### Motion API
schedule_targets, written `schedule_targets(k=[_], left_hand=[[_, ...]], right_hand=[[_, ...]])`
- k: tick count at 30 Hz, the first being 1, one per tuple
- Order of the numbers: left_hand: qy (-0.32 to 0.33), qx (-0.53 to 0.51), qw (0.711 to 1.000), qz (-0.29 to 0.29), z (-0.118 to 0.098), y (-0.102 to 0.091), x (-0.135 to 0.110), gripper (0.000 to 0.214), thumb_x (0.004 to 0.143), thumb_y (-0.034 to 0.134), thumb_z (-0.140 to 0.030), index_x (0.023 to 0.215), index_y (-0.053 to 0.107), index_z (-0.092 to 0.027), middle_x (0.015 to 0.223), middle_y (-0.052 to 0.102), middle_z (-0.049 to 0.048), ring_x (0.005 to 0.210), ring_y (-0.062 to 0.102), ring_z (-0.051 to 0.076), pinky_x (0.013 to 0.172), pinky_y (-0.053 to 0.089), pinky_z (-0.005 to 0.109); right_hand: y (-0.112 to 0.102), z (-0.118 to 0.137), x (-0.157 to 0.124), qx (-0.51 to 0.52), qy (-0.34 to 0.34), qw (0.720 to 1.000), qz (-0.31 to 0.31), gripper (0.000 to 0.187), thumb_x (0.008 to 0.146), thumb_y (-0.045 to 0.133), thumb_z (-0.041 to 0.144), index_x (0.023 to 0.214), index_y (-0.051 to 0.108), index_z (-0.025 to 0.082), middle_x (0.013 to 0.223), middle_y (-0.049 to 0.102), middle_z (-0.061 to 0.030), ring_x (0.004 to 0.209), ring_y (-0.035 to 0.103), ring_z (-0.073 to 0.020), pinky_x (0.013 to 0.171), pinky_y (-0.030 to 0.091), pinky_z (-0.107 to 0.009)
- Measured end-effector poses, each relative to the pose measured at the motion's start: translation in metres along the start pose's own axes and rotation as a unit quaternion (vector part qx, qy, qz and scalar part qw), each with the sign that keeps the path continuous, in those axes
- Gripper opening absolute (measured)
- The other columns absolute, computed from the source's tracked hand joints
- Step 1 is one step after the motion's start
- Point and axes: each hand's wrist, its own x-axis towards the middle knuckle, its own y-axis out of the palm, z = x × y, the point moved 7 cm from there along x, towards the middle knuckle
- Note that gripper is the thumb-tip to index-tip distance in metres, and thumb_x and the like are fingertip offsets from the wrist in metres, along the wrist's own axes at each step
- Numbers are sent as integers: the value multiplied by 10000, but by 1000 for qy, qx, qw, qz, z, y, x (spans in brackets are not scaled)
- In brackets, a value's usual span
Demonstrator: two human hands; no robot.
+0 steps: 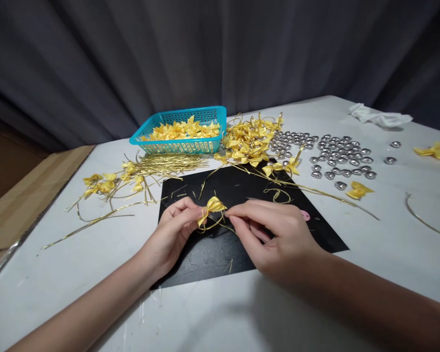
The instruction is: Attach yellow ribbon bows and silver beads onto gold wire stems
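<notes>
Above the black mat (190, 269), my left hand (178, 225) is closed, pinching a yellow ribbon bow (213, 205) between thumb and fingers. A gold cord (217, 225) loops below the bow. Just right of it, my right hand (271, 230) has thumb and index finger pressed together at the cord's end. Something thin and dark pokes out beyond the right hand's knuckles, too little of it showing to name. Short gold cord scraps lie on the mat around both hands.
A turquoise basket (179, 146) of yellow bows stands at the back. Beside it lie a heap of finished-looking bows (249, 139) and silver beads (341, 151). Gold cords (168, 164) lie left. A white tissue (379, 116) rests far right.
</notes>
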Motion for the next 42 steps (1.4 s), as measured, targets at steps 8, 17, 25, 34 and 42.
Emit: schedule_targets(k=[8,17,25,34,42], left_hand=[[-6,-1,1000,0,-1,1,0,187,578,771,-148,569,584,-151,558,622,-38,540,536,46,527,433,88],[-4,-8,1000,-1,-2,1,0,199,557,781,-143,564,582,-150,551,617,-36,528,534,51,512,431,99],[-6,-4,1000,15,0,2,0,195,589,770,-147,558,578,-148,540,607,-40,531,540,50,510,423,97],[-10,-1,1000,14,-1,3,2,215,539,781,-141,527,566,-149,521,601,-34,500,536,54,513,444,112],[-29,-33,998,36,1,4,3,207,540,782,-110,551,578,-146,533,622,-34,493,559,53,518,466,103]], right_hand=[[0,0,0,-4,2,1000,0,172,773,487,26,690,586,140,521,442,40,478,395,-56,476,286,-194],[-1,-1,-1,-7,10,1000,-7,173,774,488,37,674,581,143,520,450,38,479,390,-58,484,289,-198],[-1,0,-1,-7,4,1000,-6,175,782,484,40,677,573,148,510,409,49,463,365,-53,472,270,-197],[0,2,0,-7,-9,1000,2,183,785,478,33,679,575,146,522,415,44,460,353,-52,453,261,-192],[-4,6,1,-7,-24,1000,-9,168,776,496,13,689,580,130,542,425,42,480,369,-49,467,285,-189]])
